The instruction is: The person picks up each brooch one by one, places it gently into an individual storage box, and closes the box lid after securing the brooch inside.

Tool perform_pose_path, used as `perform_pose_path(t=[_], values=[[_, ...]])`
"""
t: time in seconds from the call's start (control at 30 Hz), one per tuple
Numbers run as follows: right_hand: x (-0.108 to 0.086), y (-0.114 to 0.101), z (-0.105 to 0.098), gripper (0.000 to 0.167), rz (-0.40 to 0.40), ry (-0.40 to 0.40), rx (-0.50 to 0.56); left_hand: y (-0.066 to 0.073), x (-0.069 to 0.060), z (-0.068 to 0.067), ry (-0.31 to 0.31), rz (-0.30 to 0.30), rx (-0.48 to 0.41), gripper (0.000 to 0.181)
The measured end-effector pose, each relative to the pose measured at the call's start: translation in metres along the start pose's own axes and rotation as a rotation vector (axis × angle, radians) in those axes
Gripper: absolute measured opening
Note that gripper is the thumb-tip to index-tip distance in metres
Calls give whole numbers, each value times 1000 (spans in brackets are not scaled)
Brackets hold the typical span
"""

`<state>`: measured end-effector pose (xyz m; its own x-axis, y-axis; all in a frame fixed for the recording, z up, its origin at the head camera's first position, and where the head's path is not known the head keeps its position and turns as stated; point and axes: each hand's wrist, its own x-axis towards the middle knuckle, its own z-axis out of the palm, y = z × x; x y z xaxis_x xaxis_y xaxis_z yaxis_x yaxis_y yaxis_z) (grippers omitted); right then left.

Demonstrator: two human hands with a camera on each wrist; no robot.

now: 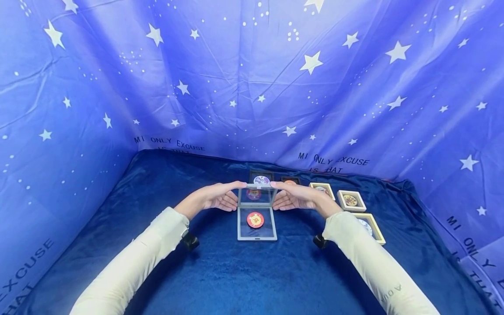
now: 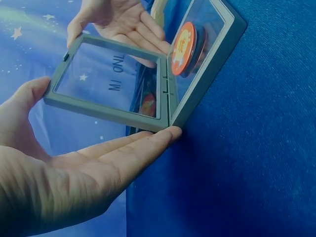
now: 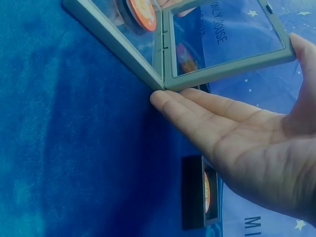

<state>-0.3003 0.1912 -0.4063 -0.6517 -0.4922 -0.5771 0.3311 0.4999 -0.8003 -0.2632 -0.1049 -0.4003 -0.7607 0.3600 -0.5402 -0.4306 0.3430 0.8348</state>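
Note:
A grey hinged display frame (image 1: 257, 239) with clear film panels stands unfolded on the dark blue cloth. Its lower half lies flat, with a red and gold round chip (image 1: 255, 220) set in the film. The lid (image 2: 106, 118) is raised at an angle. My left hand (image 1: 220, 197) is at the lid's left side, its thumb against the upper corner and its straight fingertips touching near the hinge. On the other side my right hand (image 1: 295, 196) mirrors this, thumb at the lid's far corner, extended fingers (image 3: 197, 118) by the hinge. The palms face inward.
Behind the lid lies a dark frame with a purple-white disc (image 1: 261, 180). To its right are a small dark frame with an orange disc (image 1: 290, 182) and several cream frames, including one with a gold disc (image 1: 350, 200). A starry blue curtain (image 1: 236, 87) surrounds the cloth.

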Motion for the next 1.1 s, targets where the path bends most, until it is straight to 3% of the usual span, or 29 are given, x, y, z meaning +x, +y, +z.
perform_pose_path(t=[0.2, 0.53, 0.73, 0.93, 1.1], values=[[-1, 4, 0, 86, -34, -21, 9, -1, -1, -1, -27, 21, 44, 83], [-4, 11, -3, 67, -96, -79, 19, -6, 1, -4, -87, 63, 120, 66], [-4, 9, -3, 70, -86, -83, -62, -7, 0, -3, -92, 75, 198, 61], [-6, 4, -1, 79, -61, -108, -180, -4, -2, -1, -78, 84, 301, 73], [-8, -2, 3, 86, -72, -128, -295, 2, -5, 4, -68, 104, 442, 83]])
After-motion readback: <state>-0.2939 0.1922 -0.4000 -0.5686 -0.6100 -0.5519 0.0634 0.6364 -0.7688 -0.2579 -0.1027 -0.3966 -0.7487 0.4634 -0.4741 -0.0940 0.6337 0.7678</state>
